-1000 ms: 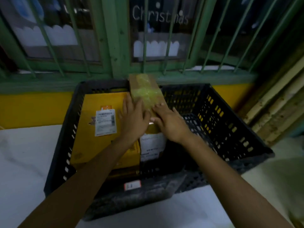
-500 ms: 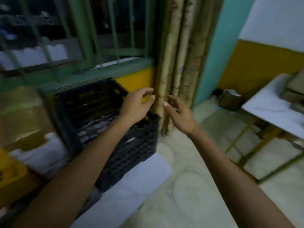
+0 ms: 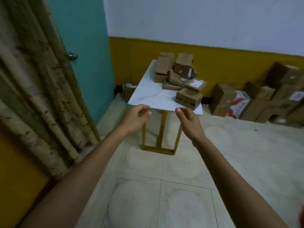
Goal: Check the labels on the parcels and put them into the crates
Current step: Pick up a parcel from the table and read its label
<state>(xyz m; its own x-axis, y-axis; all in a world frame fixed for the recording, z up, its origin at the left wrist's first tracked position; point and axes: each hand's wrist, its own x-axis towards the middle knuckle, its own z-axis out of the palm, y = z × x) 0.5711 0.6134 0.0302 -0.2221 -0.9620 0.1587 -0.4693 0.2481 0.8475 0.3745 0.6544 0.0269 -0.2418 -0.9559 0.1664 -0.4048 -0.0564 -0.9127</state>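
Both my arms reach forward, and neither hand holds anything. My left hand [image 3: 134, 118] and my right hand [image 3: 187, 120] hang in the air with loosely curled fingers, short of a white-topped table [image 3: 151, 94]. Several brown cardboard parcels [image 3: 178, 76] are piled on the far right half of that table. The nearest one, a small box [image 3: 188, 97], sits at the table's front right corner; behind it lies a flat parcel with a white label [image 3: 196, 84]. No crate is in view.
More cardboard boxes [image 3: 266, 99] are stacked on the floor along the yellow-and-white wall at the right. A patterned curtain [image 3: 37, 89] and a teal door [image 3: 82, 51] stand at the left. A small bin [image 3: 129, 92] sits beside the table. Tiled floor lies between me and the table.
My view has swung right, away from the black crate where both hands rested on a parcel, to the table of parcels. Both hands came away with nothing in them.
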